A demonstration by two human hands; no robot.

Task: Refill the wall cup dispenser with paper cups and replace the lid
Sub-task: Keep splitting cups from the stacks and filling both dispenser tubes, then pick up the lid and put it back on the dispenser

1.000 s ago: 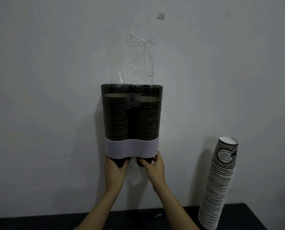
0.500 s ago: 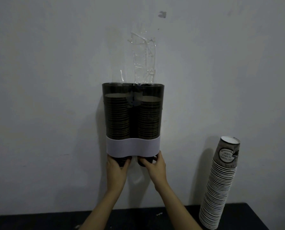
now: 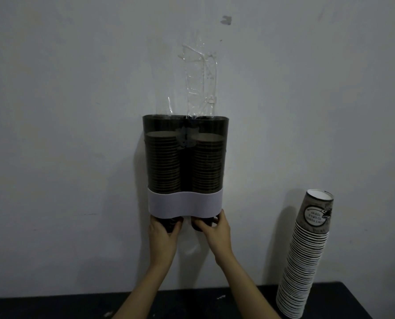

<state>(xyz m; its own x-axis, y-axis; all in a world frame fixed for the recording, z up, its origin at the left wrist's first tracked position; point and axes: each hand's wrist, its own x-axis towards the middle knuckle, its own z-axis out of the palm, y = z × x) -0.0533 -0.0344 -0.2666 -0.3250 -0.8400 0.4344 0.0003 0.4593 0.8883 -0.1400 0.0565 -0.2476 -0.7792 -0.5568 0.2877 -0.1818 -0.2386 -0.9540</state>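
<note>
A dark see-through cup dispenser [image 3: 185,125] with a white band at the bottom hangs on the wall, taped up with clear tape. Two stacks of paper cups [image 3: 162,162] fill it side by side, reaching near the top. Its top is open and no lid is in view. My left hand [image 3: 163,236] grips the cup bottom [image 3: 168,223] that sticks out under the left tube. My right hand [image 3: 214,231] grips the cup bottom [image 3: 197,225] under the right tube.
A tall leaning stack of upside-down paper cups [image 3: 303,265] stands on the black table [image 3: 54,305] at the right, against the grey wall. Clear tape [image 3: 201,84] runs up the wall above the dispenser.
Both hands stay on the cup bottoms under the dispenser. Only the view has shifted slightly.
</note>
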